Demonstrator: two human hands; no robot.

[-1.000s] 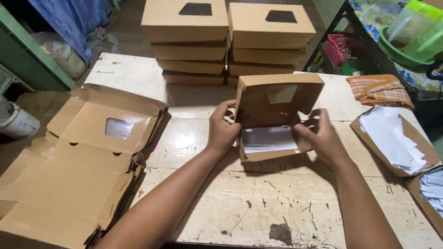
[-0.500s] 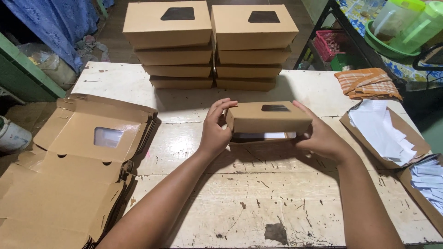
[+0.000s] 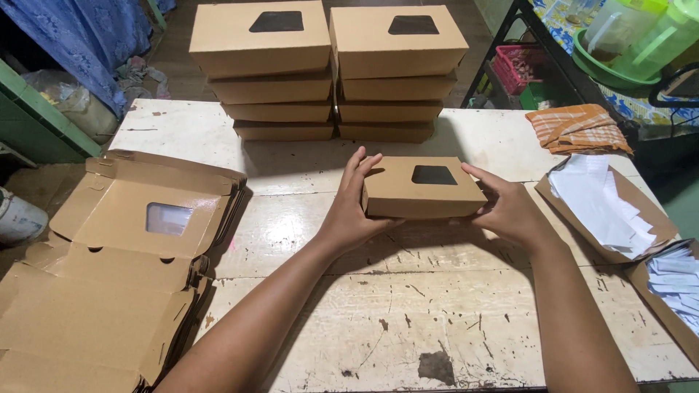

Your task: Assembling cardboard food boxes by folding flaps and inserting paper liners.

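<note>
A closed brown cardboard box (image 3: 422, 188) with a dark window in its lid sits just above the worn white table (image 3: 378, 306). My left hand (image 3: 353, 207) presses against its left side, fingers pointing up. My right hand (image 3: 506, 207) cups its right side. Behind it stand two stacks of the same closed boxes, the left stack (image 3: 266, 69) and the right stack (image 3: 397, 69).
A pile of flat unfolded box blanks (image 3: 124, 269) with clear windows covers the table's left end. An open box of white paper sheets (image 3: 608, 207) lies at the right, with an orange checked cloth (image 3: 579, 127) behind it. Green plastic containers (image 3: 630, 40) stand far right.
The box's lid stood open a second ago with white paper showing inside. It has been folded down, and both hands now hold the closed box by its sides.
</note>
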